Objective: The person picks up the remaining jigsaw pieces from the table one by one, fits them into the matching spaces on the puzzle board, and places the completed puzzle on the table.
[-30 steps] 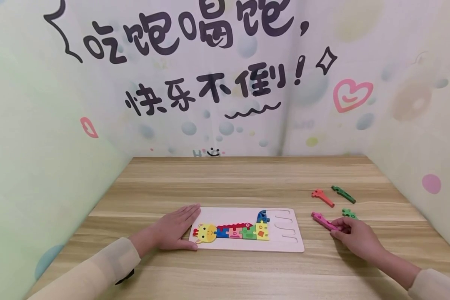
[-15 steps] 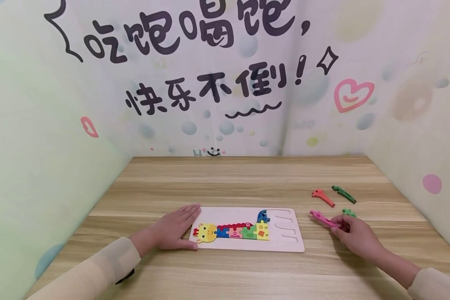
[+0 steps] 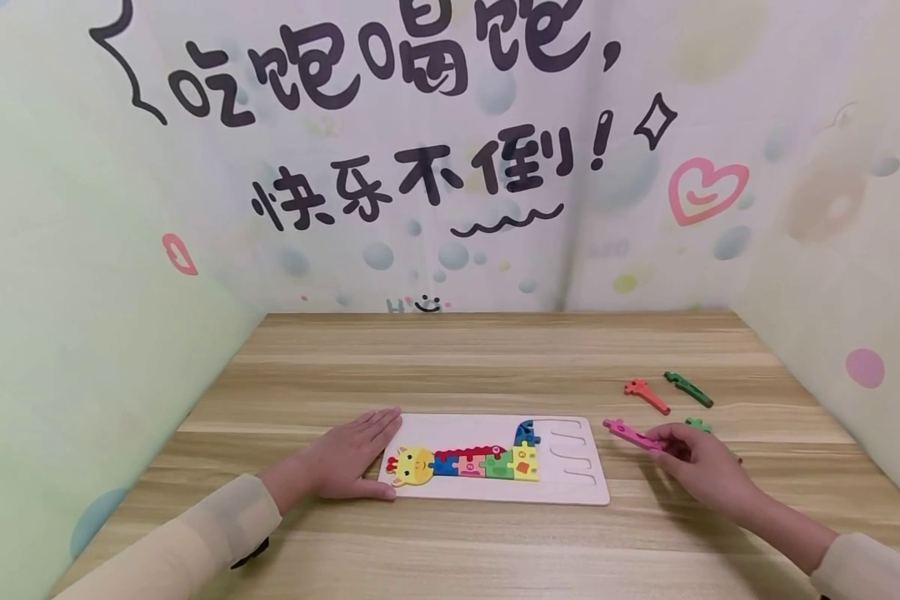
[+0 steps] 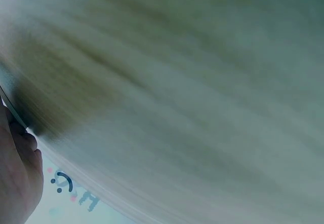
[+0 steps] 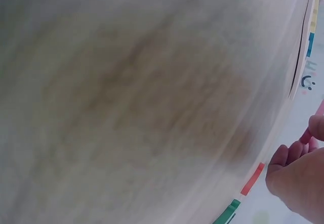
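Observation:
A pale wooden puzzle board [image 3: 457,492] lies on the table with a giraffe of coloured jigsaw pieces, its yellow head [image 3: 411,467] at the left end. Leg outlines show bare at the board's right end. My left hand [image 3: 352,458] rests flat with straight fingers on the board's left edge. To the right of the board, my right hand [image 3: 708,467] pinches a pink puzzle piece [image 3: 630,435] between thumb and fingers, its knobbed end pointing at the board. In the right wrist view, the right hand [image 5: 298,176] is at the right edge, the pink piece mostly cut off.
Behind the right hand lie an orange-red puzzle piece [image 3: 647,396] and a dark green puzzle piece [image 3: 687,388]. A lighter green piece [image 3: 696,424] is partly hidden by the right hand. Printed walls stand around the wooden table [image 3: 450,358].
My right hand has lifted the pink piece and moved it a little left, towards the board. More of the light green piece's far end shows behind the hand. The left hand stays put.

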`<state>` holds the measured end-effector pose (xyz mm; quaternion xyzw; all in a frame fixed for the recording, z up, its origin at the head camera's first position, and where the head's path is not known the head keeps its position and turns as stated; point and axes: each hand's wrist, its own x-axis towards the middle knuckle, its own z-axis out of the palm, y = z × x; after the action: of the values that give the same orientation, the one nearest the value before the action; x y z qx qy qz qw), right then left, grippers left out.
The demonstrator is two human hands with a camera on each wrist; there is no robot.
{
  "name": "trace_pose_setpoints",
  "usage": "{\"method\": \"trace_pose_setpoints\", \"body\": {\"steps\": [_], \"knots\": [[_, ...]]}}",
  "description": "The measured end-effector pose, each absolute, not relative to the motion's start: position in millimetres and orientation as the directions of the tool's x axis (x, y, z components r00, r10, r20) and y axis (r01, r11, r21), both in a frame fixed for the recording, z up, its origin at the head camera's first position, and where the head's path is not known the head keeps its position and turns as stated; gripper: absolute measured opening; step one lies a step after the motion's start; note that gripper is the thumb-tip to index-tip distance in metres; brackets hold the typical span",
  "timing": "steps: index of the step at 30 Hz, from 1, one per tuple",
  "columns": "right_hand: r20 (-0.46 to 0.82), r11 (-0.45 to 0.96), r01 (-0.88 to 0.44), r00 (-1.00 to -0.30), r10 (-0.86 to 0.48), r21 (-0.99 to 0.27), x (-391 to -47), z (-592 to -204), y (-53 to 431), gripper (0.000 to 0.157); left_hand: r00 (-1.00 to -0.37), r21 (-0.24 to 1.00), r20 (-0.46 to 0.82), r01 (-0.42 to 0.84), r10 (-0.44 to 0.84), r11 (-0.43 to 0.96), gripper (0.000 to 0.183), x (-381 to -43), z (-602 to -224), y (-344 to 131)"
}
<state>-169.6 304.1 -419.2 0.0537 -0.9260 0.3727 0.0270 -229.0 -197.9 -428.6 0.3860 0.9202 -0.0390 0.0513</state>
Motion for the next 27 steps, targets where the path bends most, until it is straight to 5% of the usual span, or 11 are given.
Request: {"method": "trace_pose_setpoints", "body": {"steps": [27], "knots": [[0.194, 0.603, -0.323, -0.943, -0.271, -0.729, -170, -421, 275, 0.017, -0.700, -0.023, -0.134, 0.710, 0.701, 0.704, 0.108, -229, -428, -197]]}}
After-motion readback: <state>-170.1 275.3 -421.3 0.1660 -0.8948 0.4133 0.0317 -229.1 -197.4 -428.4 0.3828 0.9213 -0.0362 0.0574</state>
